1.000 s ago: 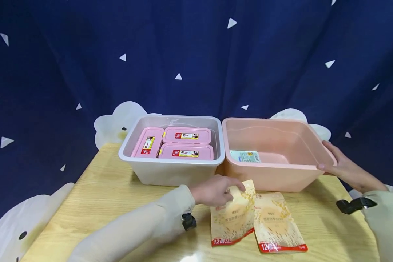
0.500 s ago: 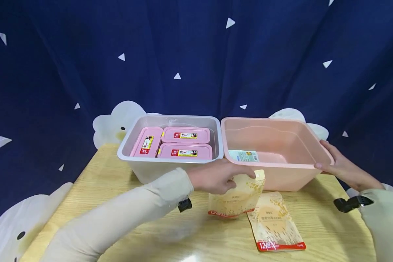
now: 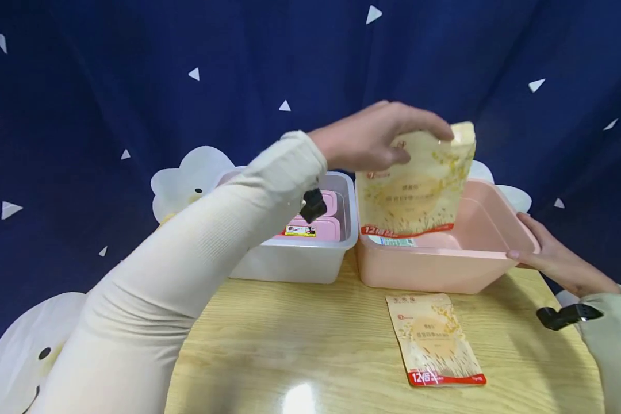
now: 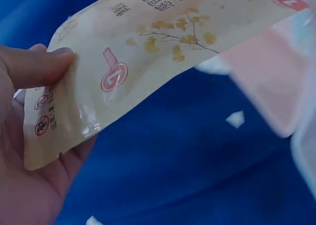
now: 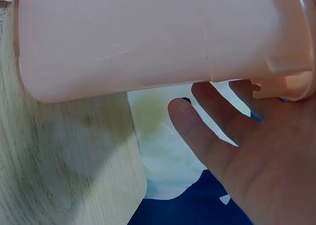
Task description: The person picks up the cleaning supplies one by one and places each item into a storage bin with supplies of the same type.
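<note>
My left hand pinches the top edge of a cream pouch with a red bottom band and a wheat print. The pouch hangs over the pink bin, its lower edge overlapping the bin's opening in the head view. Up close in the left wrist view, the thumb lies on the pouch's printed face, fingers behind. At the bin's right end, my right hand holds the rim. Its fingers reach under the rim on the outside. A second cream pouch lies face up on the table.
A light grey bin stands left of the pink one, with pink lidded boxes partly hidden by my left sleeve. A pale green package lies inside the pink bin. Behind the wooden table hangs a navy curtain.
My left hand has lifted the left pouch off the table and carried it up and over the pink bin. My right hand has stayed at the bin's rim.
</note>
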Available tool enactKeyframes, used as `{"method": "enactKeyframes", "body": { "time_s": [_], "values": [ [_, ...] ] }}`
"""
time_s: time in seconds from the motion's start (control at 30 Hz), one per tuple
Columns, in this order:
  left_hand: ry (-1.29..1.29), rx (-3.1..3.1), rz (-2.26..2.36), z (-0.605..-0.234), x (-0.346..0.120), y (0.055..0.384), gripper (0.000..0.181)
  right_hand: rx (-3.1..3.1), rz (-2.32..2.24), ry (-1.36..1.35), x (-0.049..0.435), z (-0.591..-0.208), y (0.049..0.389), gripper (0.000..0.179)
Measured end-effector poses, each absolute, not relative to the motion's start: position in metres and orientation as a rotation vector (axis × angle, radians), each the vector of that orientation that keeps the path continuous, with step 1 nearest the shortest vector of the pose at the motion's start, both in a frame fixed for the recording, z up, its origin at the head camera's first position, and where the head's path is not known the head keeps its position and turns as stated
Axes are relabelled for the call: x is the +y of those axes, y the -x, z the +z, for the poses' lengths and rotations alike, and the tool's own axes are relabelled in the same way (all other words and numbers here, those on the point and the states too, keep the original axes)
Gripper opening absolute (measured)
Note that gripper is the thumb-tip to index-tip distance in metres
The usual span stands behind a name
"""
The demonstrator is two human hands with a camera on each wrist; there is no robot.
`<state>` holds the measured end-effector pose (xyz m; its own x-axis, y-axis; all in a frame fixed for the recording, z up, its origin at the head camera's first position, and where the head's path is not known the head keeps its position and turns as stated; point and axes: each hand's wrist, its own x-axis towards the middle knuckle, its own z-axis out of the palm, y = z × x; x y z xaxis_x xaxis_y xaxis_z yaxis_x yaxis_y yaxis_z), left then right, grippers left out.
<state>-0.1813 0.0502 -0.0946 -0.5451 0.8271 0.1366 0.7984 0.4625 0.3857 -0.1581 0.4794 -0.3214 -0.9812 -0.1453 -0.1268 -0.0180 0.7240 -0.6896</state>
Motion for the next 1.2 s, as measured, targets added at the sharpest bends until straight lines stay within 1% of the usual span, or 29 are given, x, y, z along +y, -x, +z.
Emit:
{"method": "enactKeyframes", "body": {
  "time_s": [0.07,0.17,0.37,0.5,0.77,1.0,1.2],
  "values": [
    [-1.411,2.732,0.63,-0.082,0.055,0.186,0.058,2.747,-1.082,0.129,0.478,-0.321,0.159,0.099],
    [-1.342,2.852,0.575,-0.08,0.069,0.194,0.061,2.745,-1.052,0.121,0.48,-0.32,0.159,0.099],
    [-1.315,2.865,0.546,-0.113,0.105,0.208,0.064,2.796,-1.022,0.078,0.488,-0.324,0.149,0.101],
    [-1.269,2.881,0.546,-0.136,0.12,0.214,0.064,2.801,-1.013,0.053,0.487,-0.323,0.147,0.104],
    [-1.296,2.875,0.416,-0.165,0.135,0.212,0.061,2.804,-1.043,0.063,0.486,-0.326,0.147,0.102],
    [-1.355,2.806,0.286,-0.194,0.139,0.207,0.065,2.804,-1.131,0.131,0.49,-0.334,0.148,0.097],
    [-1.325,2.757,0.281,-0.202,0.149,0.207,0.069,2.83,-1.098,0.117,0.493,-0.332,0.147,0.099]
  ]
}}
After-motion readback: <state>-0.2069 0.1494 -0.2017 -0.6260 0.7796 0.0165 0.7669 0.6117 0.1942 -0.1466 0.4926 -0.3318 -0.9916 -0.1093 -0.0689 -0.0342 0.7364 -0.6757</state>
